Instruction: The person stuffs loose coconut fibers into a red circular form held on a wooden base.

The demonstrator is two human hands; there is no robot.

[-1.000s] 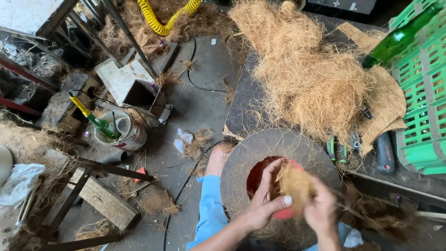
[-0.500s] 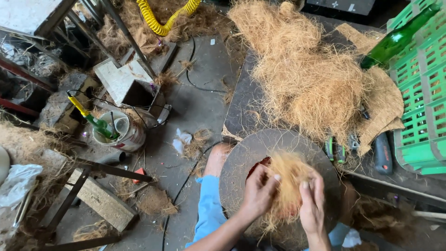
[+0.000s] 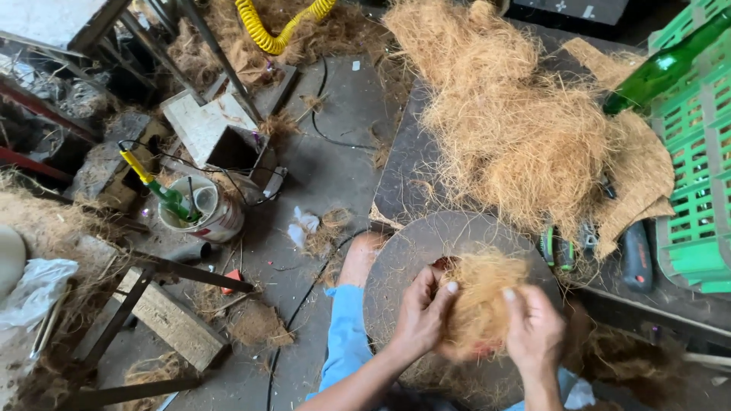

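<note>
Pressing in from both sides on a clump of coir fibre (image 3: pixel 481 304), with the left hand (image 3: pixel 421 316) cupped against its left flank and the right hand (image 3: pixel 533 331) against its right, fingers curled loosely around the tuft rather than clenched, thumbs up on top. Clump resting over the middle of a round dark disc (image 3: pixel 403 259), with a bit of red just visible beneath the fibre at the lower edge; cannot tell what that red part is.

Beyond the disc, up and to the right: a big loose heap of the same golden fibre (image 3: pixel 502 114) spread on a dark board. Right of the disc: a flat fibre mat (image 3: pixel 643 171), a dark-handled tool (image 3: pixel 636 255) and a green plastic crate (image 3: pixel 697 175), with a green glass bottle (image 3: pixel 662 65) lying across the crate's top. Just off the disc's right rim: green-handled tools (image 3: pixel 556 250). Left of the disc: a bare foot (image 3: pixel 358 259) and blue trouser leg (image 3: pixel 343 335) on the concrete floor. Further left of the disc: a white bucket (image 3: pixel 217 217) holding tools, and a wooden block (image 3: pixel 171 323). Far above the disc: a yellow coiled hose (image 3: pixel 274 27).
</note>
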